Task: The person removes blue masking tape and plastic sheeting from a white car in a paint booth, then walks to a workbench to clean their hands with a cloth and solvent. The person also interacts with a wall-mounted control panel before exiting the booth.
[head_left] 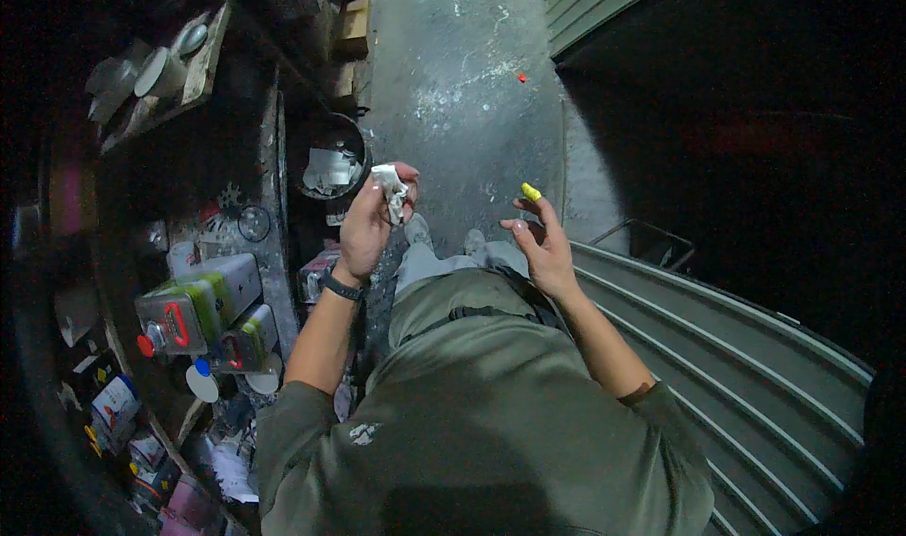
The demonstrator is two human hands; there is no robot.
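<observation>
In my left hand (366,226) is a crumpled white piece of paper or cloth (390,189), pinched between thumb and fingers. A dark band circles that wrist. Just beyond it, to the left, stands a round dark bin (360,140) with white scraps (328,170) inside. My right hand (547,253) hovers apart on the other side of my body, fingers loosely bent and spread, holding nothing. One of its fingertips wears a yellow covering (530,192).
On the left, a cluttered bench (271,173) carries a large metal can (203,300) with a red cap and a smaller can (247,340). White containers (156,72) stand on a shelf farther off. Ribbed metal panelling (717,347) runs along my right. A small red scrap (522,78) lies on the grey floor (453,92).
</observation>
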